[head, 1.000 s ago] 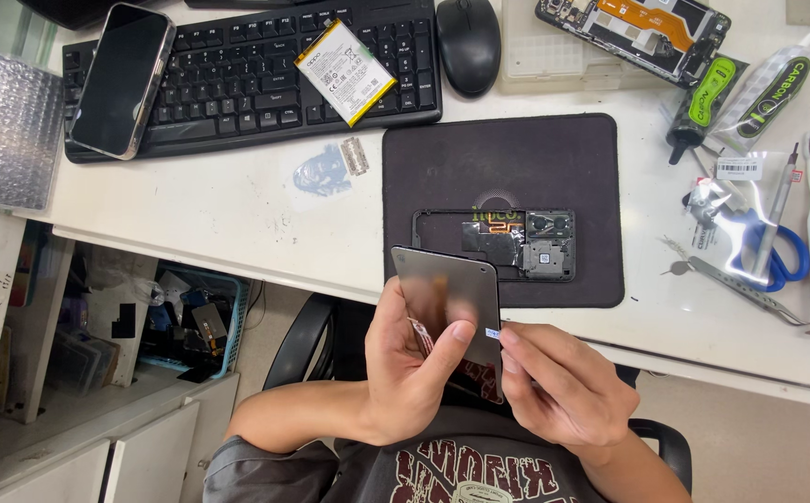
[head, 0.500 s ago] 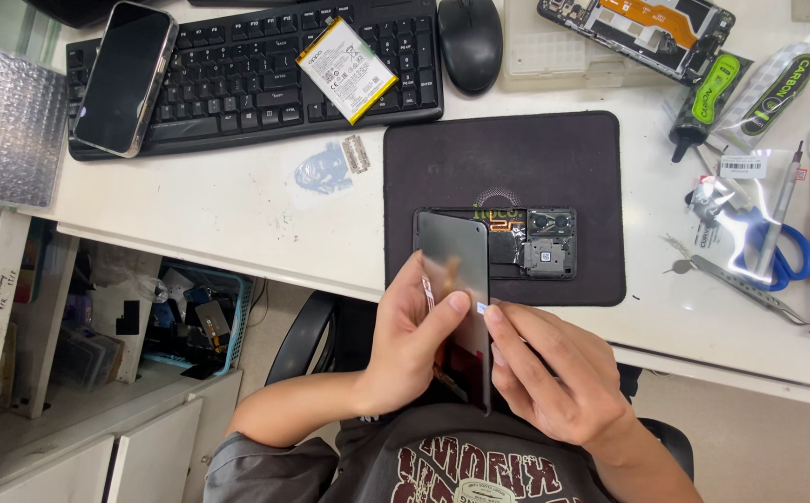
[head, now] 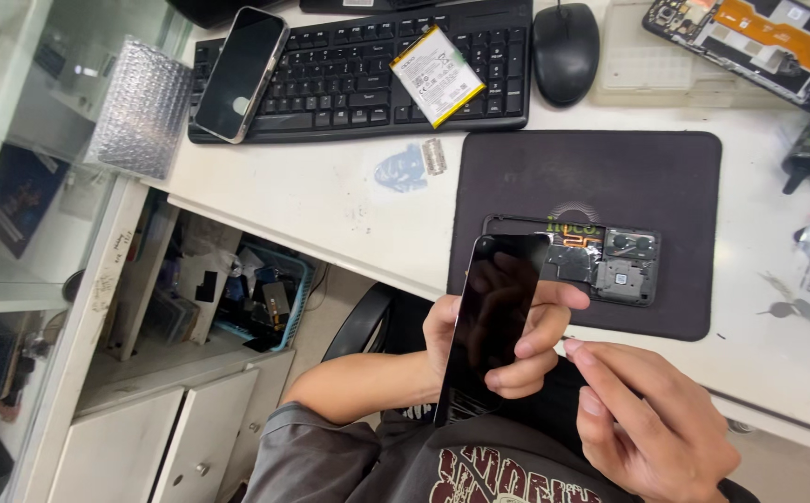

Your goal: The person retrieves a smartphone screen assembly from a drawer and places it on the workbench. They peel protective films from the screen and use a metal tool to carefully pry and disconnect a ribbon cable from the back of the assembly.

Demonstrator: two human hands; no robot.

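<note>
Left hand (head: 507,345) clamped on dark screen panel (head: 493,326), right hand (head: 647,419) loose beside, phone frame (head: 610,261) on mat (head: 517,186) behind

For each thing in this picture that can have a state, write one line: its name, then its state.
phone screen panel: dark, gripped upright in left hand
right hand: empty, beside the panel
phone frame: opened, flat on black mat
smartphone: screen dark, lying on keyboard
battery: loose, on keyboard
mouse: idle
</note>
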